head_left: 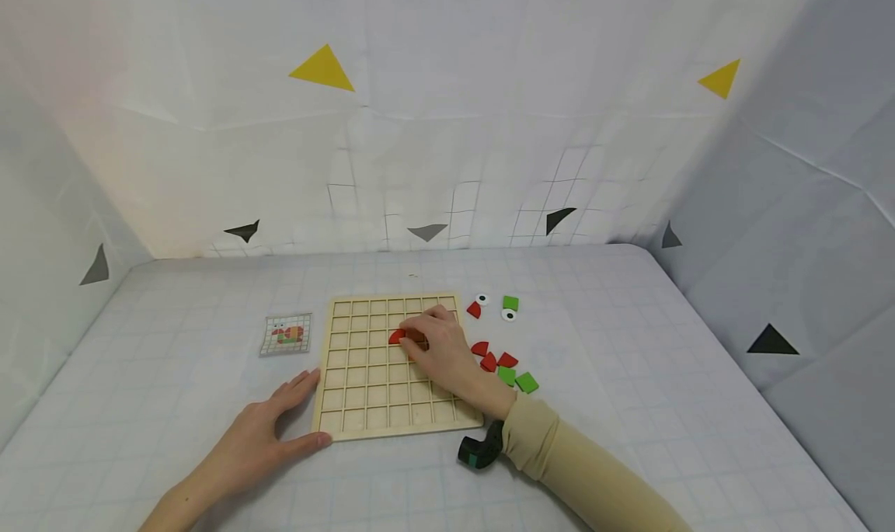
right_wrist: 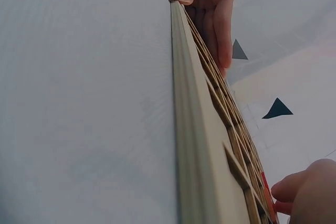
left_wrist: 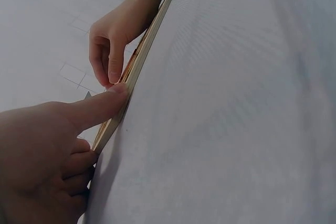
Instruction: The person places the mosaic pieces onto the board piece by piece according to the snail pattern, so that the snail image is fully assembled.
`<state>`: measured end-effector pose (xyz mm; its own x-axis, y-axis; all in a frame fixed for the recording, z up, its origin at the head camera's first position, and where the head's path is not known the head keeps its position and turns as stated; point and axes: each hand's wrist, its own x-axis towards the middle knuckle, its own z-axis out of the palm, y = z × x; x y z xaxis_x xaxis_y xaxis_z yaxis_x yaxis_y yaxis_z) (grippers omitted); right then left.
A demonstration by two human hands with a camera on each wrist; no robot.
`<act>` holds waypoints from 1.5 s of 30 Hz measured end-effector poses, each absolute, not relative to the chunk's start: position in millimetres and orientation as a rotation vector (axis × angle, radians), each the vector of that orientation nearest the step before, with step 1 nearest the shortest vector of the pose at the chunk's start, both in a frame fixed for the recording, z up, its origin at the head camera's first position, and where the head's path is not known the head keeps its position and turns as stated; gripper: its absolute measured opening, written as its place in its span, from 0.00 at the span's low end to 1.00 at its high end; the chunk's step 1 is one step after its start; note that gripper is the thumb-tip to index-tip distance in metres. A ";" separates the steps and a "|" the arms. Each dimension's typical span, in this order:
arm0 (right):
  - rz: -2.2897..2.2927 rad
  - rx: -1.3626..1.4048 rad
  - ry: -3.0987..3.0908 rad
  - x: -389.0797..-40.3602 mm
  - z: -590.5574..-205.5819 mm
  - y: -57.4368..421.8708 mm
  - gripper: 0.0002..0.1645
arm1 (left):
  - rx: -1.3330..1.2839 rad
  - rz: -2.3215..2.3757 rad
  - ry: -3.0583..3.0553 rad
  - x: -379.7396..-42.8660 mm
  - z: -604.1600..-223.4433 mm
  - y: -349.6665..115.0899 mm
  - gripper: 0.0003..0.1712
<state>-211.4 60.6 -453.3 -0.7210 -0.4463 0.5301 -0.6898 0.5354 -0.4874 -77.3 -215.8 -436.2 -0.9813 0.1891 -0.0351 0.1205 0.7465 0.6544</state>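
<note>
A pale wooden grid board point(head_left: 356, 398) lies flat on the table. My left hand point(head_left: 262, 439) is spread at its near left corner, thumb on the front edge and fingertips against the left side. Over the board's upper middle, my right hand point(head_left: 447, 353) pinches a red quarter-circle tile point(head_left: 395, 337) at a grid cell with thumb and forefinger. Reddish colour shows beneath that hand, partly hidden. In the right wrist view, the right fingers point(right_wrist: 294, 187) meet red at the board's far side. The left wrist view shows my left thumb point(left_wrist: 100, 107) on the board's edge.
Right of the board lie several red tiles point(head_left: 507, 360), green square tiles point(head_left: 527, 382) and two round eye pieces point(head_left: 509, 314). A small picture card point(head_left: 286, 335) is at the left. A black curved device point(head_left: 481, 448) sits at the right wrist. White sheeting point(head_left: 447, 144) rises behind.
</note>
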 end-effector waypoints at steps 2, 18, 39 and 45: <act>0.991 0.938 -2.435 -211.7 -453.4 60.7 0.11 | 0.249 1.051 2.841 -77.5 -435.9 -215.7 0.56; 1.117 0.754 -2.437 -217.8 -429.3 87.0 0.10 | 0.259 1.060 2.845 -77.0 -436.3 -215.2 0.55; 1.149 0.511 -2.745 -210.9 -445.5 192.5 0.09 | 0.237 1.042 2.833 -77.0 -432.1 -214.7 0.56; 1.200 0.543 -2.740 -205.8 -450.6 195.5 0.07 | 0.231 1.042 2.832 -76.9 -432.5 -214.9 0.56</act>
<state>-205.8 195.5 -450.6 -0.9312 -0.2811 0.2320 -0.3611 0.6254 -0.6918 -76.9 -214.9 -432.5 -0.9818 0.1818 -0.0547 0.1029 0.7521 0.6509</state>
